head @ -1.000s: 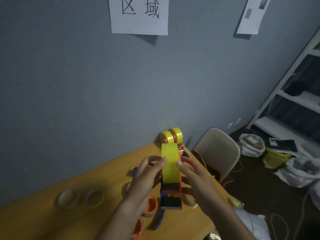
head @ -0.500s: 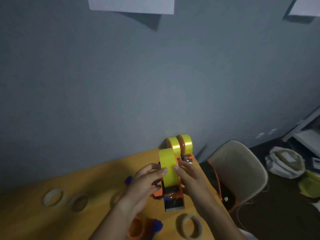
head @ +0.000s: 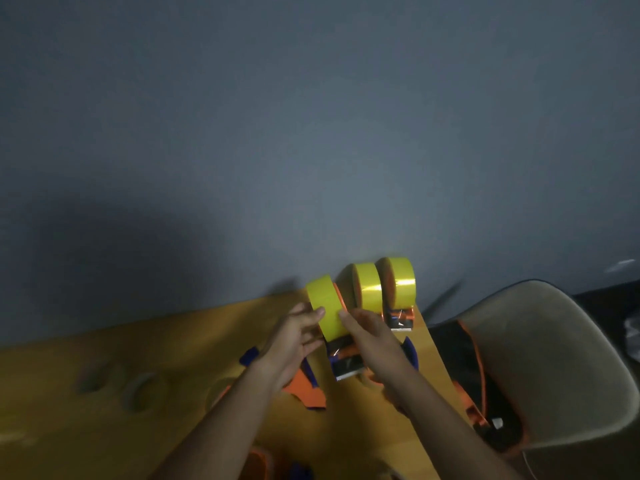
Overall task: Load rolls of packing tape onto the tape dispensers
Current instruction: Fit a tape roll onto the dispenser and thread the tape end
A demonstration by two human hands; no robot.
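Two empty cores (head: 114,382) far left on bench (head: 104,427). L hand (head: 294,341) & R hand (head: 374,341) curled round yellow tape roll (head: 325,306) on dispenser (head: 346,362), near bench's wall edge. Two loaded dispensers (head: 384,289) just right, by R edge; chair (head: 554,358) beyond.

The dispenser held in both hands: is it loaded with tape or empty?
Loaded: a yellow roll sits on the dispenser between the left hand and right hand.

1. Both forearms reach forward, converging; wrists roughly level.
2. Left hand (head: 294,336) curled, thumb and fingertips pinching the roll (head: 325,308) at its left edge.
3. Right hand (head: 372,336) palm-down, fingertips pressing the roll's right side.
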